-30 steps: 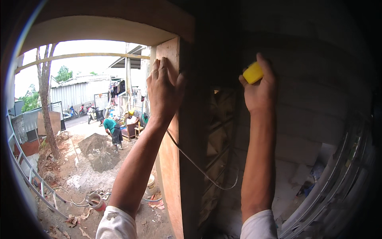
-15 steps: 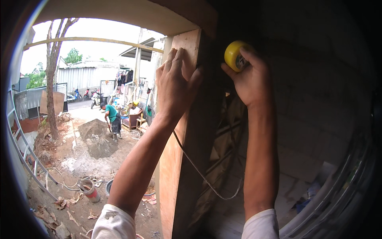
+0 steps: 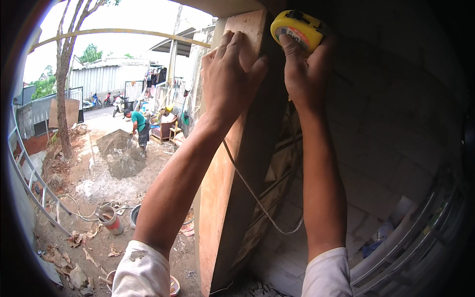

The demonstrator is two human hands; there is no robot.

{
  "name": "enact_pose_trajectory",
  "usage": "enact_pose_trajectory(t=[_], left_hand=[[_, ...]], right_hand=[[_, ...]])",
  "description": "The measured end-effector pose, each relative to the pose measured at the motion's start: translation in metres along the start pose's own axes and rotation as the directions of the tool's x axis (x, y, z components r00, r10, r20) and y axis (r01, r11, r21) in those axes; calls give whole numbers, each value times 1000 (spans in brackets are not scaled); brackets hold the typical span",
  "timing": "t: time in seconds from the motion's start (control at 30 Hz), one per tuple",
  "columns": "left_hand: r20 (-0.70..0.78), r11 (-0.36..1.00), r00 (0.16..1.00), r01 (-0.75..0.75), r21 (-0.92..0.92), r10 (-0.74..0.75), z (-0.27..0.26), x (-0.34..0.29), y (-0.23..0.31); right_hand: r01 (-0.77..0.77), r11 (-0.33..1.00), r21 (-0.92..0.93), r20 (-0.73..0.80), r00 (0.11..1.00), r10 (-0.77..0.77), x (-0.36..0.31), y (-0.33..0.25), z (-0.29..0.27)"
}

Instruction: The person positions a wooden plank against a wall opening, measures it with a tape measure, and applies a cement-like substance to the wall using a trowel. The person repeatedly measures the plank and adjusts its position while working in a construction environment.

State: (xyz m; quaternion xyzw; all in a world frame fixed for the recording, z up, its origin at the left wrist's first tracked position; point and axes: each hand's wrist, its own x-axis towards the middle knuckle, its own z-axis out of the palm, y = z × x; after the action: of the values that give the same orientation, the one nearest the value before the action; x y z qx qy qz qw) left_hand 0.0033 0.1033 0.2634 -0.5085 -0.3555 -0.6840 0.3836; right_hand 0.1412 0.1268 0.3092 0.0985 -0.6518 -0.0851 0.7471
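My right hand (image 3: 308, 74) is raised and grips a yellow and black tape measure (image 3: 298, 30), with the thumb across its face. To its left, my left hand (image 3: 228, 81) rests high on an upright wooden board (image 3: 220, 198), fingers stretched along its face and thumb out toward the dark side edge. The left fingertips are partly turned away, so whether they pinch anything small is hidden. No drawn-out tape blade can be made out between the hands. A thin cable (image 3: 257, 200) hangs in a loop beside the board.
Outside on the left, a person in a green shirt (image 3: 139, 123) bends by a sand heap (image 3: 118, 148). A metal ladder (image 3: 37, 180) leans at the far left. Below stands a bucket (image 3: 112, 222). A dim block wall (image 3: 386, 148) lies to the right.
Both hands sit higher in the picture and the left is farther right. The tape measure has turned to show more of its face and its black edge.
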Motion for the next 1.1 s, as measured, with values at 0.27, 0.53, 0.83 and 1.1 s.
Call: enact_pose_trajectory(t=[0.27, 0.53, 0.83, 1.1], left_hand=[[-33, 1000, 999, -22, -19, 21, 6, 3, -3], [-40, 998, 998, -48, -37, 47, 9, 6, -8], [-26, 995, 997, -74, -66, 72, 7, 5, -10], [17, 996, 999, -29, 90, 27, -30, -12, 22]], right_hand=[[76, 980, -186, 82, 995, -62, -5, 7, 2], [123, 980, -154, 44, 992, -118, -5, -6, 7], [-38, 996, 76, -79, 996, 44, -4, -25, 0], [-395, 919, -15, -606, 735, 306, -23, -88, -162]])
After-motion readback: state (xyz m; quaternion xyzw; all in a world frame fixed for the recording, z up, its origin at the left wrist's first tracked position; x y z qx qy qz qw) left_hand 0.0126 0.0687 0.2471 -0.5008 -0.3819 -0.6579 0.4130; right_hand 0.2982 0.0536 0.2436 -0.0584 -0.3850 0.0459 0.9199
